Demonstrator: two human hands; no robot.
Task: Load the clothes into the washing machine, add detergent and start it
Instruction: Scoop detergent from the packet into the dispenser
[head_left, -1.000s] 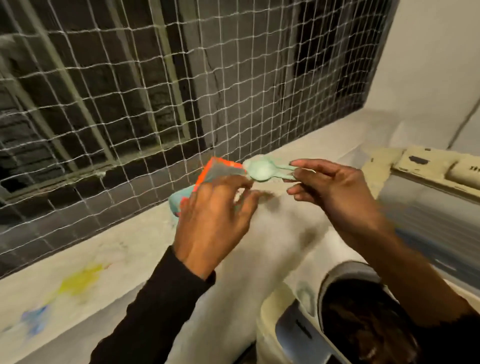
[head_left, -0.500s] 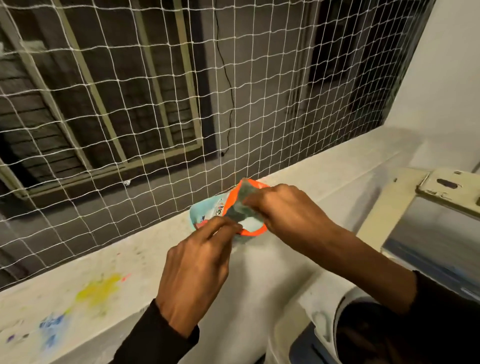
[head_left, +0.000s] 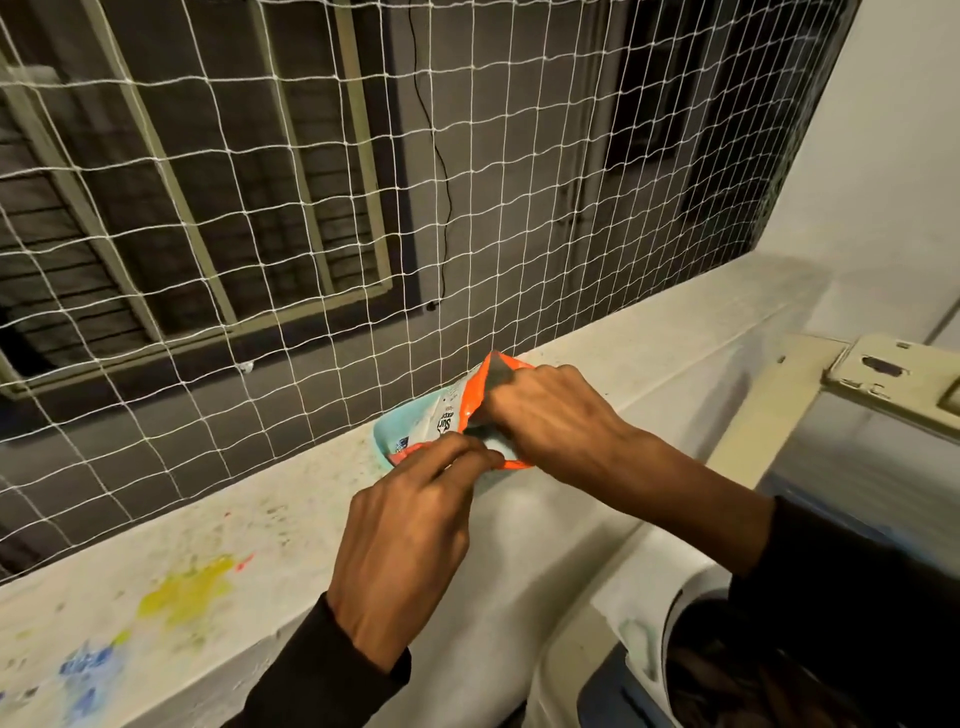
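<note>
While the left hand (head_left: 410, 535) pinches the detergent pouch (head_left: 447, 421), the right hand (head_left: 545, 415) grips its mouth.

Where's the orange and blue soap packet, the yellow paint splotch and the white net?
Orange and light-blue detergent pouch (head_left: 448, 415): head view, printed front.
Yellow paint stain (head_left: 184, 592): head view, middle, on the ledge.
White rope net (head_left: 311, 156): head view, a strand.
</note>
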